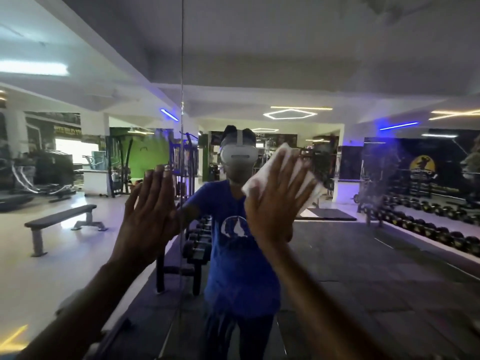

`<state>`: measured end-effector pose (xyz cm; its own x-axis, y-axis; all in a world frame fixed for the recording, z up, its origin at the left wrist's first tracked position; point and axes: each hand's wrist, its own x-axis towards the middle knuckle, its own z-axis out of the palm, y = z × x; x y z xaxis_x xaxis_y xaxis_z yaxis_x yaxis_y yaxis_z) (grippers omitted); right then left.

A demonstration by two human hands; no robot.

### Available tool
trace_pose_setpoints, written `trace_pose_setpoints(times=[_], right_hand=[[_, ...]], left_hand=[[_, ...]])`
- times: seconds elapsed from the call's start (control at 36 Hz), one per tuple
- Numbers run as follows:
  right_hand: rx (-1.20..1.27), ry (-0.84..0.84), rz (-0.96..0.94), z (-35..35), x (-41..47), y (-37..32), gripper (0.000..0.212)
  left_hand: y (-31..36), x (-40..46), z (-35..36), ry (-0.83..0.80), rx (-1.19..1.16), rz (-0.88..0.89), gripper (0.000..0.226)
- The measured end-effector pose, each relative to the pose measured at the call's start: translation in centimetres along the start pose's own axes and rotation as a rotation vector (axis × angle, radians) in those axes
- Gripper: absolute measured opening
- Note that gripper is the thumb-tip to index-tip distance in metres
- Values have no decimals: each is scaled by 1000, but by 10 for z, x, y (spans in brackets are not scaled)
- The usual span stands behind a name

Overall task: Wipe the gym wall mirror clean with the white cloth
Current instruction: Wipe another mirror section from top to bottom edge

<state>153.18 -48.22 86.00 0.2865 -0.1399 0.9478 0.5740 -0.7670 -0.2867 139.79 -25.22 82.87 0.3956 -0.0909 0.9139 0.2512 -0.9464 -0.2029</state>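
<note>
The wall mirror [337,74] fills the whole view and reflects the gym and a person in a blue shirt. My right hand [278,201] lies flat with straight fingers and presses a folded white cloth [311,185] against the glass at about head height. The cloth shows above and to the right of my fingers. My left hand [150,209] is flat against the mirror too, fingers straight and together, holding nothing, just left of a vertical seam [181,100] between two mirror panels.
A hazy smear [389,172] marks the glass to the right of the cloth. In the reflection are a bench [62,219], a dumbbell rack [197,245] and a long row of dumbbells [436,227] along the right.
</note>
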Motion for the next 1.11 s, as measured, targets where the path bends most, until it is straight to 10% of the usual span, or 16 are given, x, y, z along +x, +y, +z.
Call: trace_pose_setpoints(times=[0.11, 0.25, 0.47, 0.75, 1.11], right_hand=[[79, -368, -589, 19, -129, 0, 81], [12, -327, -822, 13, -78, 16, 81], [-33, -96, -460, 8, 54, -81, 75], [-13, -365, -559, 31, -172, -53, 77], [-67, -130, -560, 26, 25, -196, 80]], left_hand=[[-1, -11, -1, -53, 10, 14, 72], [-14, -22, -12, -112, 97, 84, 72], [-37, -43, -15, -137, 12, 20, 79], [-48, -49, 3, -161, -128, 26, 83], [-107, -58, -15, -162, -107, -225, 110]])
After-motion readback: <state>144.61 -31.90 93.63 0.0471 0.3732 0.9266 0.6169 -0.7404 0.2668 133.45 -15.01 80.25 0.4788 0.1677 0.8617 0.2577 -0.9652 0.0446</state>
